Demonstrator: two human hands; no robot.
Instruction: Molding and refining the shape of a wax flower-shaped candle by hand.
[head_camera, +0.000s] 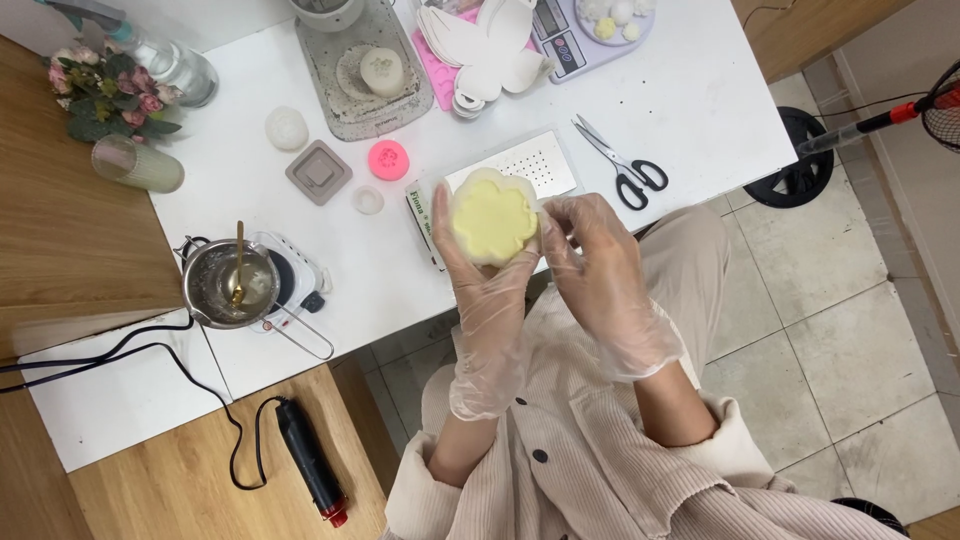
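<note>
Both hands wore thin, see-through plastic gloves in the head view. Her left hand (487, 262) was cupped under a flower-shaped mold (493, 217), with the fingers curled up around its left side. That mold was white and soft-looking, with round petals, and it was full of pale yellow stuff that looked smooth and set. It was held up just above the near edge of the white table (700, 100). Her right hand (597, 268) was at the mold's right side, and its fingertips pinched the rim there.

Right behind the mold lay a flat white box (528, 163) with rows of tiny dots on top, partly hidden by the mold and the fingers. Black-handled scissors (622, 165) lay beside it, shut. Farther left sat a round pink mold (389, 159), a small square grey mold (319, 171), a little clear ring (367, 200) and a bumpy white ball (286, 128). A shiny metal pot (231, 285) with a spoon in it stood on a small white hot plate (297, 275) near the table's left edge. A black stick tool with a red tip (312, 462) lay on the wooden bench, with its cord looping away. Pink flowers (103, 90) and a ribbed glass cup (137, 164) were at the far left. At the back were a grey tray (365, 70) with a pale round lump, a stack of white flower molds (490, 50) and a small scale (585, 35).
</note>
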